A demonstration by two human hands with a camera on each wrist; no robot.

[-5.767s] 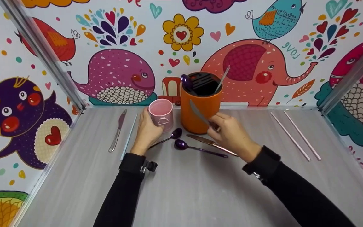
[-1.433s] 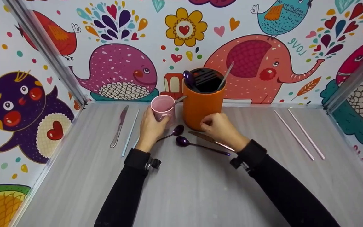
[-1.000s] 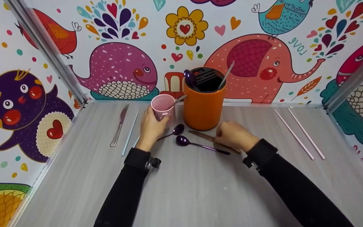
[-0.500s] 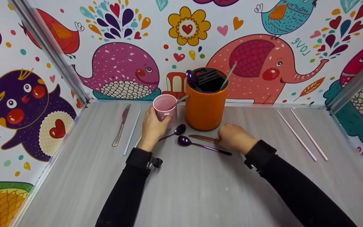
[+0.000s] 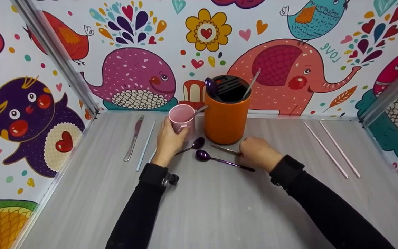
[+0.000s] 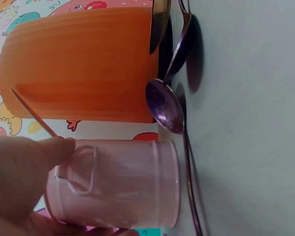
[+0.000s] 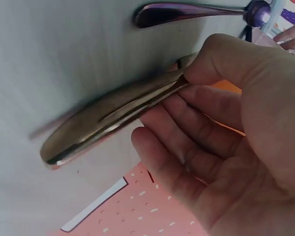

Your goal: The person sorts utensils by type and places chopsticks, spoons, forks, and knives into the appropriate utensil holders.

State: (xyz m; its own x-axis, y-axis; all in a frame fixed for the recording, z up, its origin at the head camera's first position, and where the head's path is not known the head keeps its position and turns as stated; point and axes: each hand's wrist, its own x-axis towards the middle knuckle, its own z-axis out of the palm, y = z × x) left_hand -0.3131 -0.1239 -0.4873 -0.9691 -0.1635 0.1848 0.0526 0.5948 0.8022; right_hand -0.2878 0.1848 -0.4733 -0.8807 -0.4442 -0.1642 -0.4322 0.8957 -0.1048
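Note:
My left hand (image 5: 168,141) holds a small pink cup (image 6: 128,189) around its side, the thumb near the wire handle. A knife (image 5: 200,109) leans in the cup, one end sticking out toward the orange utensil holder (image 5: 225,124). In front of that holder, my right hand (image 5: 259,152) pinches a copper-coloured table knife (image 7: 108,118) between thumb and fingers by its handle. The blade points left, close to the tabletop. Two purple spoons lie near it: one spoon (image 5: 203,155) in front, another spoon (image 5: 198,143) partly hidden by my left hand.
In the orange holder stand a purple spoon (image 5: 210,84) and a pale stick-like utensil (image 5: 253,83). A silver knife (image 5: 134,138) and blue straws (image 5: 146,145) lie at left. Two pink straws (image 5: 325,148) lie at right. A patterned wall (image 5: 136,72) closes the back.
The knife that was in my right hand now leans in the pink cup. My right hand has come down to the copper-coloured knife and taken hold of it. The left hand stays on the cup.

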